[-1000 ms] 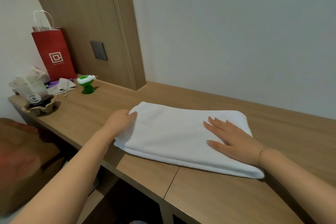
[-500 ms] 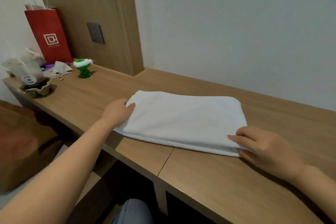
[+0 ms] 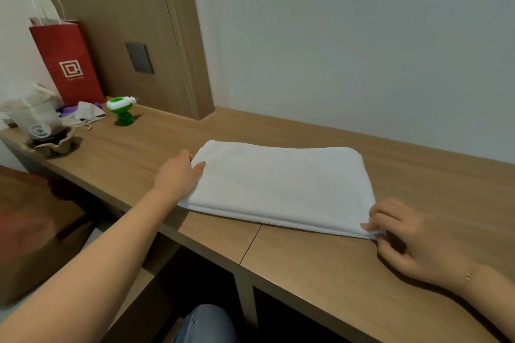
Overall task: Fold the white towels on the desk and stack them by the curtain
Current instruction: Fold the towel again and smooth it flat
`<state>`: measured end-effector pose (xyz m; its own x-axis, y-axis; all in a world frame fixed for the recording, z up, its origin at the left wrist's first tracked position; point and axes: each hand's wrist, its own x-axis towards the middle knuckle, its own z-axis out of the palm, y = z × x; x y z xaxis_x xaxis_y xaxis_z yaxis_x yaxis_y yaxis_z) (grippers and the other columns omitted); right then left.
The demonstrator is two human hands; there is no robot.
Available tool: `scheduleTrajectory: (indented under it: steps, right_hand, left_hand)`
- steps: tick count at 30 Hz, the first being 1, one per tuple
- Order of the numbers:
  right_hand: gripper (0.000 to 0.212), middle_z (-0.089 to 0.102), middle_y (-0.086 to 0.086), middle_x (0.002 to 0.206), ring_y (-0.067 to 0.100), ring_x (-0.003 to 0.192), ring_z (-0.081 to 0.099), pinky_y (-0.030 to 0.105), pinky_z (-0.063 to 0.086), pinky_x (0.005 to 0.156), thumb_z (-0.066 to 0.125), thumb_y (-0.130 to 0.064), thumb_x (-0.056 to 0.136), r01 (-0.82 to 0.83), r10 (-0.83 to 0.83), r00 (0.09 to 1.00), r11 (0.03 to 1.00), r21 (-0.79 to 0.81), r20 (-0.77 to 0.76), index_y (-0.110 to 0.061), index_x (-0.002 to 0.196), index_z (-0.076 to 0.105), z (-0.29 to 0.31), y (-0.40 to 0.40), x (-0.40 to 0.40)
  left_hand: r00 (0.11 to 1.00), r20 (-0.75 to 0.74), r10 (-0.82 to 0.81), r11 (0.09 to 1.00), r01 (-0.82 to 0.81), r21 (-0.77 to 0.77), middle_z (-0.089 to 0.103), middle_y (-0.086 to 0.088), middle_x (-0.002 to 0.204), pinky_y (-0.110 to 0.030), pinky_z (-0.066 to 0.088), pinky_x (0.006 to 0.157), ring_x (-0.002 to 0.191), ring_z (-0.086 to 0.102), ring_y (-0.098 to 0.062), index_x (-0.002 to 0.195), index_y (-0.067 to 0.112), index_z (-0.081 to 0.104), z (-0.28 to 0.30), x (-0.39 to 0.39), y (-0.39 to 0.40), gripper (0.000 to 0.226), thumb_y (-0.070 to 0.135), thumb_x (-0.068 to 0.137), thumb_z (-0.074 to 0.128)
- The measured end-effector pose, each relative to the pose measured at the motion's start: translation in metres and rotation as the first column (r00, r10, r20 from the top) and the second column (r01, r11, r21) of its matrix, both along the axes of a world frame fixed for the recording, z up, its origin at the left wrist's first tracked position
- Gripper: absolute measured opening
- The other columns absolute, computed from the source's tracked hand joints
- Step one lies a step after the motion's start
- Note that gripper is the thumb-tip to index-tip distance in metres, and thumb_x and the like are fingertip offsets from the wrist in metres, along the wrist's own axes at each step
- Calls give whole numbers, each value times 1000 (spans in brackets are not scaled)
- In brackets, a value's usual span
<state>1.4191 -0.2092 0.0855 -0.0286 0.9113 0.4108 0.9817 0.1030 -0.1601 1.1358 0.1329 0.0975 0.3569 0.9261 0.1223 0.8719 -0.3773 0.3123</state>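
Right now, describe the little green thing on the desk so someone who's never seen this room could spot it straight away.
Start at the long wooden desk and follow it to its far left end, where a red paper bag stands against the wood wall panel. Just right of the bag's foot stands the green figure, apart from the bag. It is the only bright green thing there, small and glossy with a white-topped head, unlike the pale cloth beside it.
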Motion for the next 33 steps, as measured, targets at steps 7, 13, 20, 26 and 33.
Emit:
scheduleTrajectory:
  steps: [7,13,20,26,33]
  right_hand:
    - [17,55,-17,110,3,107,51,18,38,90,50,-34,93,79,-98,905,995,-63,-413,-27,95,65,36,53,-1]
    - [56,15,4,161,18,148,12,27,7,117,29,-38,104,219,-267,960,904,-368,-82,-12,153,23,24,140,-29]
    - [76,-5,1,163,13,149,-5,30,-3,121,18,-60,98,361,-399,917,830,-426,-1,-12,155,1,1,138,-15]
    - [73,-1,5,163,17,150,-3,31,-4,120,15,-56,99,454,-485,874,797,-399,25,-9,155,5,-4,139,-9]
    - [76,11,9,162,21,148,12,33,11,120,14,-59,98,512,-540,840,761,-399,48,-7,154,13,5,118,-34]
  left_hand:
    - [958,-280,-60,953,138,268,53,-10,123,-39,40,88,114,51,-31,121,12,47,46,39,-25,35,36,96,52]
    - [902,-176,-394,919,393,-40,18,-6,162,-44,16,119,148,18,-23,154,16,23,18,109,-76,60,48,103,26]
    - [950,-196,-242,970,238,-45,-10,5,164,-47,-9,120,150,-12,-17,157,31,2,-20,68,-42,60,53,101,10]
    - [955,-208,-210,978,203,-56,-7,1,164,-46,-8,120,151,-10,-18,157,28,0,-18,56,-29,61,52,102,10]
    - [904,-382,-191,977,214,16,19,-2,162,-57,-2,118,149,16,-22,154,23,19,0,65,-11,59,52,103,13]
